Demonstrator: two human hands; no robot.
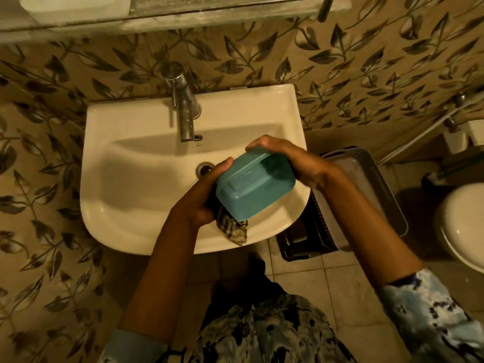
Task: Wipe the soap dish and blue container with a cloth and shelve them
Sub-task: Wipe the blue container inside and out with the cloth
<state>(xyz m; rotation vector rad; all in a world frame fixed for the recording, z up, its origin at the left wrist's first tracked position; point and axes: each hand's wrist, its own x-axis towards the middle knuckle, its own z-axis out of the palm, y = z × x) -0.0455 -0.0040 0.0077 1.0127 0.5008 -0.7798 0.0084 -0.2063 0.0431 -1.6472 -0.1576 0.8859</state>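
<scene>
A blue plastic container with its lid on hangs tilted over the right side of the white sink. My right hand grips its far upper end, fingers curled over the lid edge. My left hand holds its lower left side and also a patterned cloth, which is bunched under the container and hangs below it. No soap dish can be made out for sure.
A metal tap stands at the back of the sink. A glass shelf with a white object runs along the wall above. Stacked plastic baskets sit right of the sink, and a toilet at far right.
</scene>
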